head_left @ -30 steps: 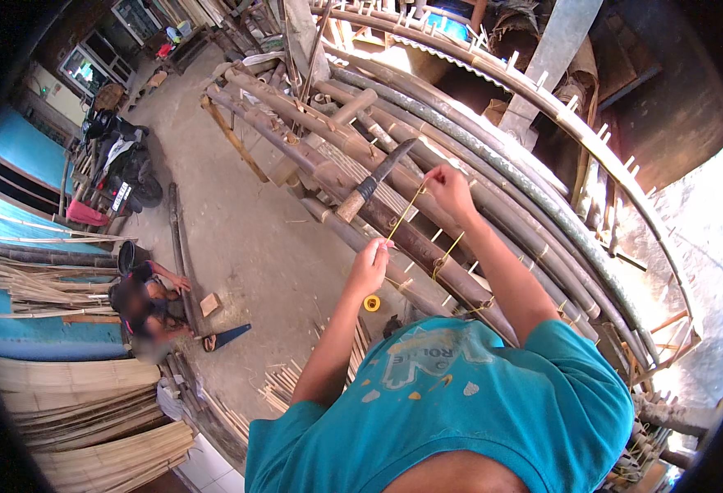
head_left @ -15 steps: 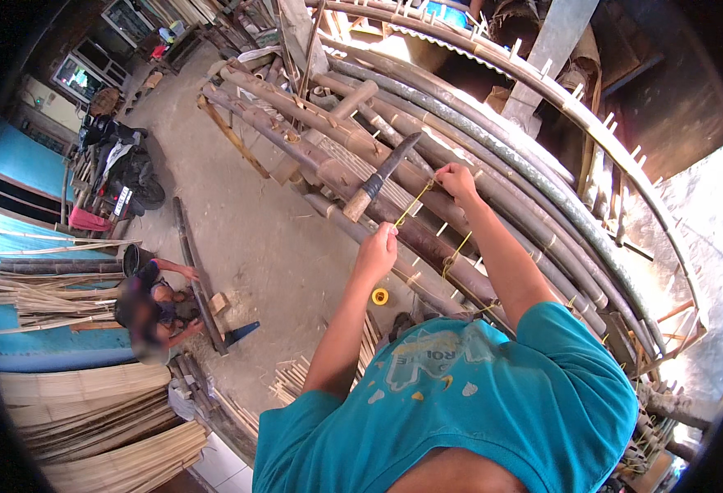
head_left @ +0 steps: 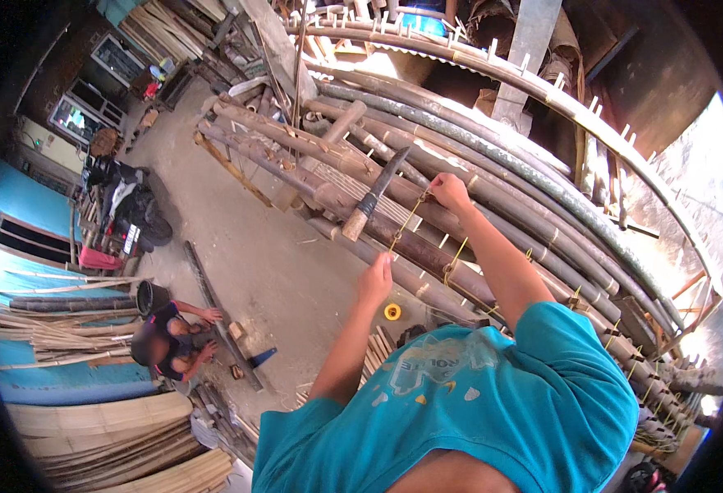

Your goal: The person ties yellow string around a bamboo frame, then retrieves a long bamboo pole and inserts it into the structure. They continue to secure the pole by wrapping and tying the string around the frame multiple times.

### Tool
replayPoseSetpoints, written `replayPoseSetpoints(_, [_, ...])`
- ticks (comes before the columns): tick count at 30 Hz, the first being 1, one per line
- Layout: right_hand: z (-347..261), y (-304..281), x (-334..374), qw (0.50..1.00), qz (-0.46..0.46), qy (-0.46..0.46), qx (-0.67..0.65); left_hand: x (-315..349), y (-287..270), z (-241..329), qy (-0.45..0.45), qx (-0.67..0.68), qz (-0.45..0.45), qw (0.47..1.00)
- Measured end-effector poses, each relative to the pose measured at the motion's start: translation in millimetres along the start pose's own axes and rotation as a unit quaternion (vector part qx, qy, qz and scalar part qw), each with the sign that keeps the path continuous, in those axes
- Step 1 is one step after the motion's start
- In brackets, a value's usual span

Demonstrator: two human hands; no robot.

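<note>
A thin yellow string [head_left: 409, 220] is stretched between my two hands above dark brown bamboo poles [head_left: 415, 245]. My left hand [head_left: 375, 281] pinches its near end, and my right hand [head_left: 450, 192] pinches it farther off to the right. Small knots or kinks show along the string. Just left of the string, a machete [head_left: 375, 195] with a dark curved blade and a wooden handle lies across the poles. More yellow string is wound around the poles near my right forearm, beside short pale pegs that stick out of the bamboo.
On the left a co-worker crouches, hands at a bamboo pole [head_left: 223, 316], with a blue saw blade [head_left: 263, 357] by it. A yellow tape roll [head_left: 392, 312] lies on the floor. Split bamboo strips [head_left: 103, 415] and a motorcycle [head_left: 135, 209] stand farther left. A pegged bamboo arch [head_left: 534, 78] curves behind.
My hands have shifted slightly, with the string still taut between them. My view has turned a little. The co-worker's hands and pole have changed position.
</note>
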State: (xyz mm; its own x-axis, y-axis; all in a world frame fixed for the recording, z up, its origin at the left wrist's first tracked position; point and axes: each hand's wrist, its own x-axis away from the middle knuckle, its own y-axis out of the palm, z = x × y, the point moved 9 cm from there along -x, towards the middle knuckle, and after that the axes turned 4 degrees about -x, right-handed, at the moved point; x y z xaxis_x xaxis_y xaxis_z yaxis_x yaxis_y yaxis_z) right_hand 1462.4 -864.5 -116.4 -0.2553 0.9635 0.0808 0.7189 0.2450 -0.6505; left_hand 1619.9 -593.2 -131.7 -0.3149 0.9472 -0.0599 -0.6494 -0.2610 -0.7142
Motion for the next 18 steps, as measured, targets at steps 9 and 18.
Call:
replayPoseSetpoints(9, [-82,-12,233,0.959,-0.152,-0.214,-0.103,176,106,-98,-0.344,0.407,-0.178,0.827])
replayPoseSetpoints(18, [23,17,394,0.831,-0.445,0.089,-0.321,155,76,61,-0.378,0.73,-0.219,0.525])
